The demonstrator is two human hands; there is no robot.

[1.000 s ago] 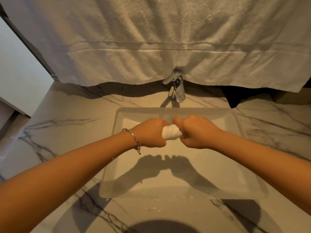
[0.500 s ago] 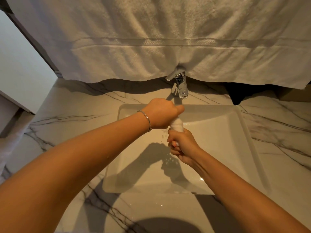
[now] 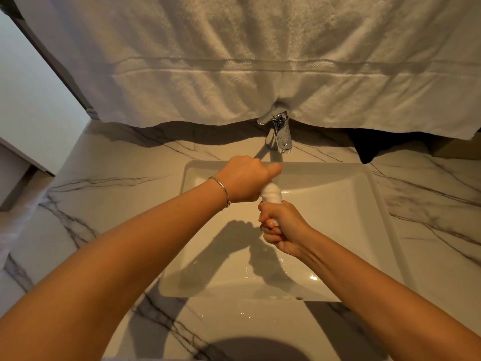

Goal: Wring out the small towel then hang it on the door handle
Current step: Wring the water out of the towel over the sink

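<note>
A small white towel is twisted into a tight roll over the white rectangular sink. My left hand, with a thin bracelet at the wrist, grips its upper end. Just below, my right hand is clenched around its lower end. Only a short stretch of towel shows between the two fists. Water glistens on the basin floor under my hands. No door handle is in view.
A chrome tap stands behind the sink. A large white towel hangs across the wall above it, touching the tap. Veined marble counter surrounds the basin. A white panel is at left, a dark object at back right.
One second ago my fists were side by side with the towel level between them. My left hand has risen and my right has dropped, so the twisted towel now stands upright.
</note>
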